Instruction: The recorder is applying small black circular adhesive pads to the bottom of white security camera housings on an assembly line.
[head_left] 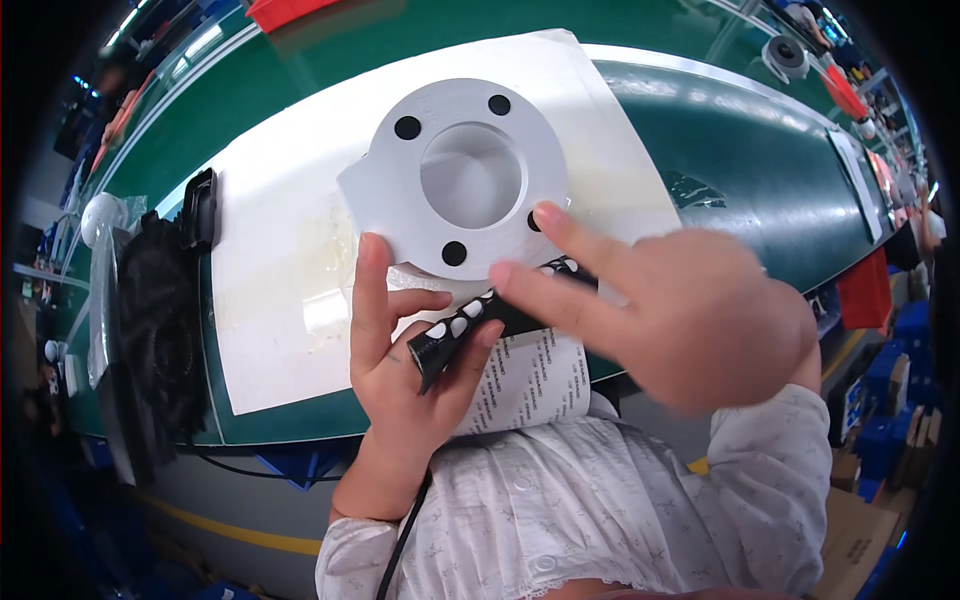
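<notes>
A white ring-shaped plastic part (pixel 395 190) lies on the white board, with a round recess in its middle and black round pads (pixel 454 253) near its rim. My left hand (pixel 410 385) grips a curled black pad sheet (pixel 520 318) with white round spots, between thumb and fingers. Its raised index fingertip touches the part's lower left edge. My right hand (pixel 690 310), partly blurred, has two fingers stretched out and apart. One fingertip rests on the lower right pad, partly covering it; the other is at the part's lower edge, by the sheet.
The white board (pixel 270 280) covers much of the green table (pixel 730 140). At its left are a black tray-like object (pixel 200 210) and a black bag (pixel 160 320). Printed backing paper (pixel 530 385) hangs near my lap. A red bin (pixel 285 10) stands at the far edge.
</notes>
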